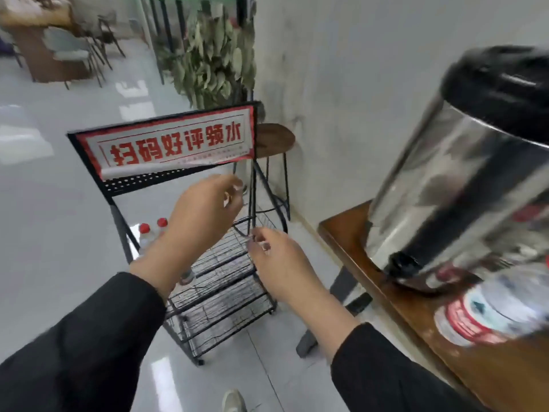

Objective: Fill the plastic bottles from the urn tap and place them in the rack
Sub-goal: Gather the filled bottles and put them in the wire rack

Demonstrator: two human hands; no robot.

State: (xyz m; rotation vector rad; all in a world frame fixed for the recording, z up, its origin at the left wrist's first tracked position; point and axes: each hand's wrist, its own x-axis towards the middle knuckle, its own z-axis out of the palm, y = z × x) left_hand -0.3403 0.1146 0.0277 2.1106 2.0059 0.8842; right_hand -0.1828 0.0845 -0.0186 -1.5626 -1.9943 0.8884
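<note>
Fingers (234, 188) of the left hand (202, 215) hang loosely curled, holding nothing; the right hand (279, 260) is likewise relaxed and holds nothing. Both hover above the black wire rack (225, 281). 2 red-capped bottles (153, 233) stand at the rack's left end. On the worktop (416, 307) stands the steel urn (463, 179), its tap (401, 264) low in front.

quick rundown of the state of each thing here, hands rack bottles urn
left hand: open, holding nothing
right hand: open, holding nothing
rack: upright, wire shelves mostly bare
bottles: two red-capped, standing in the rack
urn: on the wooden table, lid on
tap: no bottle under it
</note>
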